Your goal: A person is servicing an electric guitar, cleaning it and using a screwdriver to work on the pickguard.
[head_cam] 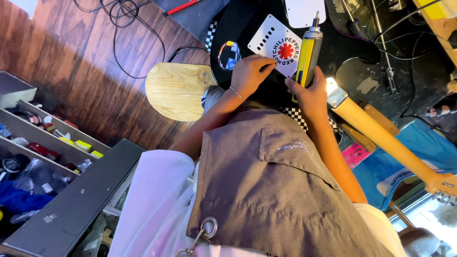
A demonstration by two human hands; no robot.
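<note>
A black electric guitar body [234,24] lies face down in front of me. On its back sits a white rectangular cover plate [270,34] bearing a round sticker with a red emblem. My left hand [250,74] rests on the guitar, fingertips touching the plate's near edge. My right hand [310,94] grips a yellow and grey electric screwdriver [308,52], held upright beside the plate with its bit pointing away from me. The guitar's wooden neck [381,138] runs off to the lower right, ending at the headstock [442,190].
A round wooden stool seat [176,90] stands left of the guitar on the dark wood floor, with black cables [128,28] beyond it. Open shelves [43,138] with several small parts fill the left side. A blue cloth [409,157] lies under the neck.
</note>
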